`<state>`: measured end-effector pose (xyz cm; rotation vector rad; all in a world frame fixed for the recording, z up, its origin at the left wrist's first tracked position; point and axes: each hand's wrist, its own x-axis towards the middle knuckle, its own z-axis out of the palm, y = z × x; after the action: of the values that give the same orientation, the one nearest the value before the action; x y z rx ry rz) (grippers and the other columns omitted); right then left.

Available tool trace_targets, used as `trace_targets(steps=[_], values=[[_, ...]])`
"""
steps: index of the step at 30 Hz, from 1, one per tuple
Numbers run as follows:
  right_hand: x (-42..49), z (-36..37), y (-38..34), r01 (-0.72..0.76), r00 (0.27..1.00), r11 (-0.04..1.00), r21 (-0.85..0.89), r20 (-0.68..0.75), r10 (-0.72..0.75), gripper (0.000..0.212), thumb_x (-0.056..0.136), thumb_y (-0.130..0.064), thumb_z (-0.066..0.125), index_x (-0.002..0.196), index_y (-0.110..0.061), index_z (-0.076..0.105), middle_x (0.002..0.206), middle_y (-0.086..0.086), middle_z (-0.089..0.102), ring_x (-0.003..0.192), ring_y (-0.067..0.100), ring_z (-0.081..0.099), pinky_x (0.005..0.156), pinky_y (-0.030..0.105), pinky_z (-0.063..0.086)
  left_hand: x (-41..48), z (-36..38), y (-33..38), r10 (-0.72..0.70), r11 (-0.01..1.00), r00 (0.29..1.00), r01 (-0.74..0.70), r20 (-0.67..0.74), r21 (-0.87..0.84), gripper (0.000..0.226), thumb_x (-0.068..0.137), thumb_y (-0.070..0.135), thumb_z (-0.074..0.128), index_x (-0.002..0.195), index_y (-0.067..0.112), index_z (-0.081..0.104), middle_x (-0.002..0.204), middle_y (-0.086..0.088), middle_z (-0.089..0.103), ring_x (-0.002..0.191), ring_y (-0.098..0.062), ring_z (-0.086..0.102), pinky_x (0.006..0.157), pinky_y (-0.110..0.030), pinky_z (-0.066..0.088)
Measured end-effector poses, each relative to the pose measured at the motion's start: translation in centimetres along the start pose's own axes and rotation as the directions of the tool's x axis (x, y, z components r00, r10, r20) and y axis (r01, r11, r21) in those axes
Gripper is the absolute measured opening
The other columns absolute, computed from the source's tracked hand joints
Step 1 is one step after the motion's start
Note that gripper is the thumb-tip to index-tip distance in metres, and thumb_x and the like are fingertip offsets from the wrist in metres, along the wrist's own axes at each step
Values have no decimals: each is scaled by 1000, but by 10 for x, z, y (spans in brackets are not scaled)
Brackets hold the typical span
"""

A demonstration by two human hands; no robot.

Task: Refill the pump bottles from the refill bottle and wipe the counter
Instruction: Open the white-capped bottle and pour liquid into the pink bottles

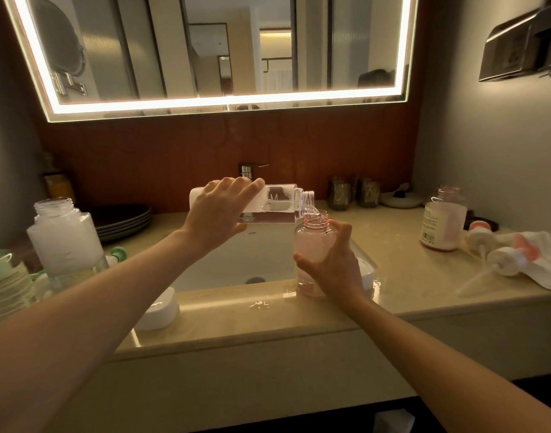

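Head view, step in hand: pouring. Left hand (219,210) clasps the clear refill bottle (279,203), tipped level, its spout over the open neck of a small pink pump bottle (313,245). Right hand (333,264) wraps that bottle, which stands on the wet counter (268,323) at the sink's (236,267) right edge, partly filled. Next, by judgement: steady alignment, then righting. Second pink bottle (442,221), open, far right; pump heads (505,259) on cloth (545,260). Large frosted bottle (65,239), open, left.

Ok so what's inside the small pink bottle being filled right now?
The small pink bottle shows pale pinkish, frothy liquid through its clear wall. The right hand wraps its lower right side, hiding the contents there, so the exact level is unclear.
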<state>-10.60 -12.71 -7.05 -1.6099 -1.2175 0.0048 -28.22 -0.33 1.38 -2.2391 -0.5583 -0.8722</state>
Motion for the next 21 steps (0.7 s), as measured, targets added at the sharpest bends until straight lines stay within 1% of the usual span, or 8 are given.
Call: trace_targets(steps=[9, 21], values=[[-1, -2, -1, 1, 1000, 1000, 11, 2, -1, 85, 68, -34, 79, 129, -18, 22, 131, 12, 48, 111, 29, 54, 87, 39, 52, 1, 1, 0, 8, 1000, 1000, -8, -14, 3, 84, 57, 26, 88, 123, 17, 37, 110, -11, 61, 94, -30, 61, 80, -47, 52], [0, 0, -1, -2, 1000, 1000, 5, 3, 2, 87, 68, -34, 79, 131, -19, 21, 132, 12, 46, 111, 28, 54, 85, 35, 52, 1, 2, -2, 16, 999, 1000, -15, -14, 30, 85, 57, 29, 87, 124, 17, 36, 110, -10, 60, 94, -28, 60, 79, -45, 52]])
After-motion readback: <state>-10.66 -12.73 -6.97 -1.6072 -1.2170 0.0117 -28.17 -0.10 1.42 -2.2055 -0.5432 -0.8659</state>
